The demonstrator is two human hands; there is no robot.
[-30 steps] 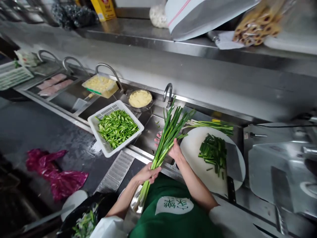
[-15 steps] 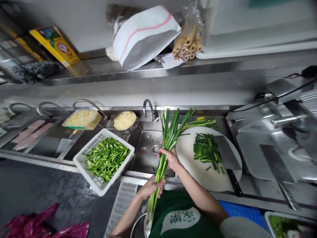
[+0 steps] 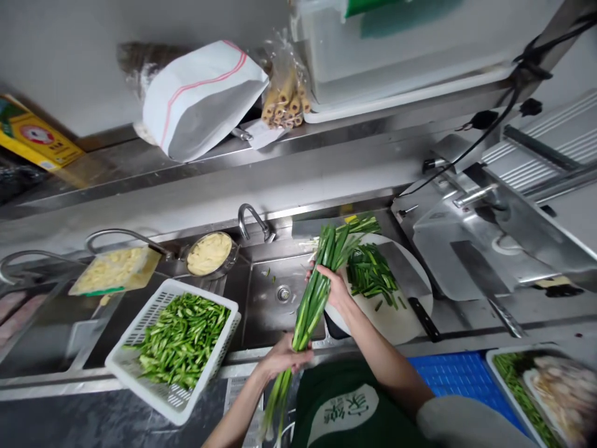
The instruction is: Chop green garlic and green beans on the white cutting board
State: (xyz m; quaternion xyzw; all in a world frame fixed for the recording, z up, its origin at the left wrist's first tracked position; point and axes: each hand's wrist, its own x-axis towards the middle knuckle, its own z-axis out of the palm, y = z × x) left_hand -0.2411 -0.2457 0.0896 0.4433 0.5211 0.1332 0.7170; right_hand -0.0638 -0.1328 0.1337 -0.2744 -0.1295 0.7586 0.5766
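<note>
A long bunch of green garlic chives or scallions (image 3: 310, 311) slants across the front of the sink, with its leafy tops towards the cutting board. My left hand (image 3: 285, 358) is wrapped round the lower stalks, near my apron. Higher up, my right hand (image 3: 334, 290) grips the leafy part. Pale stalk ends hang below my left hand. To the right, cut green pieces (image 3: 369, 271) lie on the round white cutting board (image 3: 396, 330), beside a cleaver (image 3: 403, 269) with a black handle. More long stalks (image 3: 364, 224) lie behind the board.
A white basket of sliced green peppers (image 3: 181, 342) stands left of the sink (image 3: 265, 311). Behind it are a bowl of pale slices (image 3: 209, 253) and a faucet (image 3: 252, 218). A second cleaver (image 3: 480, 267) lies by a metal slicer at right. A loaded shelf (image 3: 224, 155) runs above.
The view has swung right, so the scene sits further left. The bunch has tilted further right, its tops now closer together and over the board's edge. Both hands still hold it.
</note>
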